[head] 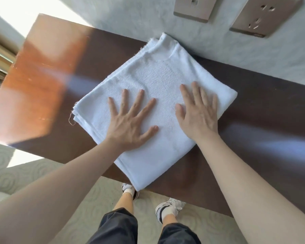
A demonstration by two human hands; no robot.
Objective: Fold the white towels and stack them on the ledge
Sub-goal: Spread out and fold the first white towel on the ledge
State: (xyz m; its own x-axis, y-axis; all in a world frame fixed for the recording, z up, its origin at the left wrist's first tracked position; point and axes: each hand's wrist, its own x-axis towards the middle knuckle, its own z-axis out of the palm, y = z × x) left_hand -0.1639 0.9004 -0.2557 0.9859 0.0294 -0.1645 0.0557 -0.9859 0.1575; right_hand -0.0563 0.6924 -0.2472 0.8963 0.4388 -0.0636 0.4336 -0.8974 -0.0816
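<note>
- A folded white towel (158, 95) is lying flat on the dark wooden ledge (264, 120), its far corner touching the wall (218, 43) and its near corner hanging just over the front edge.
- The left hand (130, 124) is pressing down on it, fingers spread straight; no grip is closing.
- The right hand (199, 113) is lying flat beside it, fingers straight and together, pressing the right half.
- The towel is looking soft, light and limp, several layers thick; it will likely sag if lifted.
- Taking hold at the folded edges or corners, both sides together, is seeming best.
</note>
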